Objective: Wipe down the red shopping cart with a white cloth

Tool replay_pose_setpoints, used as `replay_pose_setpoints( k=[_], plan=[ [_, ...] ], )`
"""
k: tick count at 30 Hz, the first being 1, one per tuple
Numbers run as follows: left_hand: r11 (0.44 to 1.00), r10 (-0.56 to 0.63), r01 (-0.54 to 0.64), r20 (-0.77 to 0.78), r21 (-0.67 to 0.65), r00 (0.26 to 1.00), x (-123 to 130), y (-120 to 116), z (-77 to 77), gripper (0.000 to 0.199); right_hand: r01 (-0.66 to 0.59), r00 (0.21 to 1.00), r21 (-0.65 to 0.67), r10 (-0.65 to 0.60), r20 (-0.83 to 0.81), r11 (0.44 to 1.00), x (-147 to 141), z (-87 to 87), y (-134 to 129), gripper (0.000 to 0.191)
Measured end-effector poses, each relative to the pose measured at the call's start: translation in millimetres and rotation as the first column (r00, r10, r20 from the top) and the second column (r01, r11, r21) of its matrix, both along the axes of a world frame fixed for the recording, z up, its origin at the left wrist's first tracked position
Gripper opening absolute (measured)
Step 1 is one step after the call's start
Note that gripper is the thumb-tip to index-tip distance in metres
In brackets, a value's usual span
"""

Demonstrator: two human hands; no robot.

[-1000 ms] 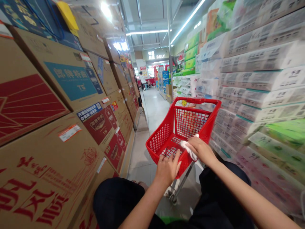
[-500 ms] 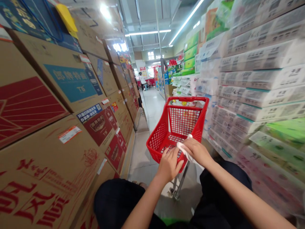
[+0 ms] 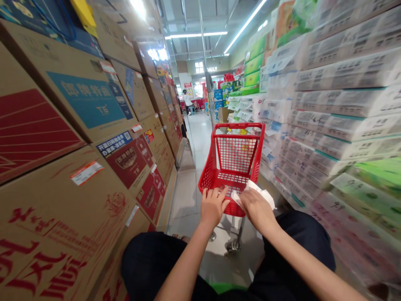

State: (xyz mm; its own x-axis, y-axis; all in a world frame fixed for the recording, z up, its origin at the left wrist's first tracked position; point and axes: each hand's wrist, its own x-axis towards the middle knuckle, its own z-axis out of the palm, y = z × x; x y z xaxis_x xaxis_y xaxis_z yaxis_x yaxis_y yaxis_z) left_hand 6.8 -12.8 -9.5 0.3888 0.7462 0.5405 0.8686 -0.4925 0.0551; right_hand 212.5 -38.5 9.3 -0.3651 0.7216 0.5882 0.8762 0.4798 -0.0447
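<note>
A red plastic shopping cart [image 3: 235, 151] with a perforated basket on metal legs stands in front of me, its near rim towards my knees. My left hand [image 3: 214, 205] grips that near rim, with the fingers hooked over the edge and the thumb pointing right. Just to the right, my right hand [image 3: 256, 208] is closed on a crumpled white cloth [image 3: 265, 195], pressing it against the rim's right corner. Parts of the cloth stick out on both sides of the hand. No goods show in the basket.
Stacked cardboard cartons [image 3: 105, 200] line the left side. Piles of wrapped paper packs [image 3: 338, 100] rise on the right, close to the cart. A thin metal pole [image 3: 205, 50] stands ahead, and a person [image 3: 187, 100] is farther down the aisle.
The cart has turned, so its basket faces me more squarely. My left hand has shifted slightly left along the rim, and my right hand slightly right with the cloth, more of which shows.
</note>
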Motion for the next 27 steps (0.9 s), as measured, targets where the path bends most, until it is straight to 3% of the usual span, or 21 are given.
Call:
replay_pose_setpoints(
  k=[6, 10, 15, 20, 23, 27],
  plan=[
    [0.99, -0.134, 0.134, -0.007, -0.037, 0.991, -13, -1, 4.4, 0.047, -0.042, 0.998, -0.019, 0.041, -0.047, 0.999, 26, 3.8, -8, 0.029],
    [0.996, -0.088, 0.088, 0.028, -0.011, 0.996, -19, 3, 2.0, 0.043, 0.039, 0.998, -0.039, -0.041, -0.051, 0.998, 36, 5.8, -10, 0.031],
    [0.986, -0.159, 0.162, 0.055, -0.049, 0.986, 2, -4, -0.2, 0.041, 0.081, 0.997, -0.031, -0.081, -0.008, 0.996, 5, -2.1, -9, 0.029],
    [0.974, -0.211, 0.216, 0.074, -0.069, 0.975, 9, -10, -0.6, 0.069, 0.039, 0.999, -0.061, -0.039, 0.002, 0.997, -23, -5.9, -1, 0.029],
    [0.972, -0.218, 0.223, 0.069, -0.073, 0.974, 2, -7, -0.7, 0.074, 0.003, 1.0, -0.046, -0.003, -0.004, 0.999, -6, -5.9, -4, 0.029],
    [0.971, -0.225, 0.228, 0.053, -0.072, 0.973, -6, -4, -0.5, 0.068, 0.025, 1.0, -0.011, -0.025, -0.009, 1.0, 39, -7.9, -13, 0.031]
  ],
)
